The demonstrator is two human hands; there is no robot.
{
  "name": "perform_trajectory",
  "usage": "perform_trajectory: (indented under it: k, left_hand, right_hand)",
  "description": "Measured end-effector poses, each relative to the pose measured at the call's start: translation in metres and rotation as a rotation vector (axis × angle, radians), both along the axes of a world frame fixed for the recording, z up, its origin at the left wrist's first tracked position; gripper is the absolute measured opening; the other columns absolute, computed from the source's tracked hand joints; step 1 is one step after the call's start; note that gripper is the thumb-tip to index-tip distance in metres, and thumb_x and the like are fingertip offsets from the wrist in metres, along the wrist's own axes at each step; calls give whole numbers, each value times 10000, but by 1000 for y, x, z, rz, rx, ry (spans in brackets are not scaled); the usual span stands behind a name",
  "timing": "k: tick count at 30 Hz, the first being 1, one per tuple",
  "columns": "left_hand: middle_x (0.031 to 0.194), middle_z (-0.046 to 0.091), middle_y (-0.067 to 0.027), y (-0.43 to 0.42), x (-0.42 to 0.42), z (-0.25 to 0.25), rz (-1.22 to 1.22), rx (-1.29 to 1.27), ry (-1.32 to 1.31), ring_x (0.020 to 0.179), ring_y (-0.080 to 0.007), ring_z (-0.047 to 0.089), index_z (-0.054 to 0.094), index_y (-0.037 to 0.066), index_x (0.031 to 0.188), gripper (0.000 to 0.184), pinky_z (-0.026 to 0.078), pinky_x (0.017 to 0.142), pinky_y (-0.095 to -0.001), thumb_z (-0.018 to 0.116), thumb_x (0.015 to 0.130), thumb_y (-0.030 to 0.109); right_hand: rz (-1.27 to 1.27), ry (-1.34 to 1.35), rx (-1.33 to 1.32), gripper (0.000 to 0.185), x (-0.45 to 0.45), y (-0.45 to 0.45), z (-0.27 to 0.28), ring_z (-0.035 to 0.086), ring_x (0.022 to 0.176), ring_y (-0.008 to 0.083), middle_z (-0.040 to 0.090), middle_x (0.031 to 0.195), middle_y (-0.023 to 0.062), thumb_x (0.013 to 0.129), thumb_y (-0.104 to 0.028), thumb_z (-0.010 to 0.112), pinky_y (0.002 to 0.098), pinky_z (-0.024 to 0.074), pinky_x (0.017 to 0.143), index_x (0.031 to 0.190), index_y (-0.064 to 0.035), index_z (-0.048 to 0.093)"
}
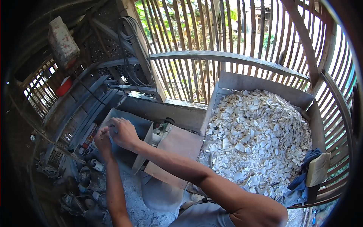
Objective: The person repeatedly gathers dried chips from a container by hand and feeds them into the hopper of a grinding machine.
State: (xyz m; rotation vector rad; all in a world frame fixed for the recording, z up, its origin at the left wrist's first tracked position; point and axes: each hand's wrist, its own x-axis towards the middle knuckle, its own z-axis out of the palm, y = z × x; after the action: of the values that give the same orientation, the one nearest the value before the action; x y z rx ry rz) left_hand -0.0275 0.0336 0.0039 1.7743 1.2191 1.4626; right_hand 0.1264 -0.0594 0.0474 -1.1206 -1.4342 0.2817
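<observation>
My left hand point(102, 138) is raised over the left side of an open box point(145, 130) with grey walls. Its fingers are curled into a pinch, and what lies between them is too small to make out. Close beside it, my right hand point(124, 132) bends its fingers down over the box. The back of that hand hides its fingertips and anything they grip. Between the box and my body lies a flat brownish board point(181, 142), passing under my right forearm.
A wooden bin point(206, 117) on the right holds a heap of whitish shell-like pieces point(257, 136). Buckets point(89, 178) and cans stand at lower left. A mottled container point(62, 43) hangs at upper left, near a red bowl point(64, 87). Slatted walls point(181, 34) surround the space.
</observation>
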Motion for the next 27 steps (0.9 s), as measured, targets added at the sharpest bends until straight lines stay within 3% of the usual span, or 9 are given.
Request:
perform_trajectory:
  k: [5, 10, 15, 17, 21, 24, 25, 26, 27]
  left_hand:
    - [1107, 693, -164, -49, 24, 24, 67, 334, 229, 1085, -254, 646, 671, -54, 1119, 263, 481, 994, -409, 555, 898, 31]
    - [1104, 684, -160, -182, 106, 34, -173, 615, -28, 1113, -284, 625, 671, -47, 1079, 213, 478, 1002, -423, 538, 928, 24]
    - [1107, 682, -180, -291, 225, -64, -615, -33, -22, 1086, -304, 636, 674, -45, 1100, 233, 477, 990, -397, 598, 917, 78]
    - [1185, 660, -213, -308, 270, -126, -635, -181, 207, 1140, -356, 608, 635, -31, 1217, 352, 448, 1030, -430, 653, 919, 156]
    - [1347, 558, -260, -320, 351, -222, -524, -32, 436, 1290, -420, 486, 535, -9, 1369, 541, 374, 1106, -471, 629, 953, 324]
    - [1403, 513, -269, -326, 386, -219, -526, -2, 358, 1326, -441, 445, 507, -9, 1408, 565, 340, 1137, -466, 583, 979, 351]
    - [1418, 500, -271, -329, 395, -217, -546, -27, 292, 1331, -449, 436, 503, -8, 1416, 565, 331, 1145, -463, 569, 987, 353]
    - [1412, 520, -247, -328, 400, -216, -598, 129, 369, 1328, -425, 449, 505, 20, 1431, 520, 324, 1151, -451, 551, 999, 307]
    - [1400, 533, -236, -333, 404, -211, -701, 18, 284, 1325, -412, 456, 517, 25, 1422, 501, 330, 1148, -444, 547, 1000, 293]
  right_hand:
    - [-186, 52, 153, 226, 96, -70, -29, 657, 1033, 355, 716, 1071, 148, 868, -190, 708, 442, 503, 928, 1049, -55, 706]
    - [-748, -283, -268, 343, 258, -192, -128, 656, 1029, 335, 727, 1029, 128, 806, -318, 793, 450, 461, 940, 1045, -80, 733]
    - [-1080, -669, -855, 707, 383, -293, -173, 508, 1261, 318, 621, 1303, 125, 812, -674, 652, 534, 341, 1062, 1267, -132, 665]
    - [-1002, -632, -1006, 772, 396, -309, -174, 432, 1347, 350, 531, 1420, 135, 786, -728, 641, 575, 311, 1090, 1301, -153, 643]
    - [-887, -690, -1072, 764, 383, -318, -173, 380, 1391, 400, 437, 1507, 172, 776, -732, 645, 602, 304, 1100, 1332, -208, 621]
    - [-856, -700, -845, 674, 382, -329, -196, 498, 1275, 405, 529, 1402, 148, 779, -702, 647, 521, 435, 999, 1284, -255, 652]
    - [-726, -641, -1067, 649, 367, -336, -166, 523, 1242, 386, 550, 1370, 145, 769, -673, 663, 490, 462, 971, 1249, -237, 667]
    - [-728, -631, -1012, 637, 365, -344, -176, 535, 1227, 364, 555, 1363, 141, 764, -661, 670, 486, 466, 962, 1237, -234, 673]
    - [-726, -625, -952, 626, 360, -353, -188, 546, 1213, 343, 561, 1356, 138, 759, -649, 676, 482, 470, 954, 1225, -231, 680]
